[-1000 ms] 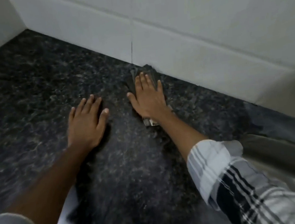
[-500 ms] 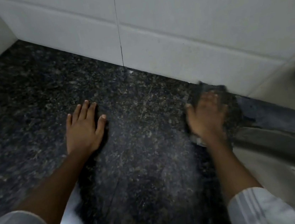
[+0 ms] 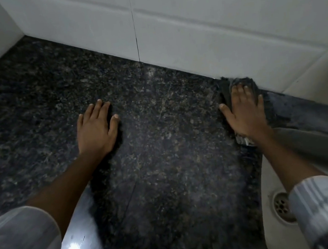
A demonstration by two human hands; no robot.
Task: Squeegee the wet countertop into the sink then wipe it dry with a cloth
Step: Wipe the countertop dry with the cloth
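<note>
One head-worn view looks steeply down and forward from close above the dark granite countertop (image 3: 161, 145), facing the tiled back wall (image 3: 209, 25); the sink (image 3: 269, 183) occupies its right edge.

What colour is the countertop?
Black granite with grey-brown speckles, seen in the head view: countertop.

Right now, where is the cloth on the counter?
In the head view the cloth lies flat under the right hand, at the back right of the countertop, against the tiled wall and beside the sink.
</note>
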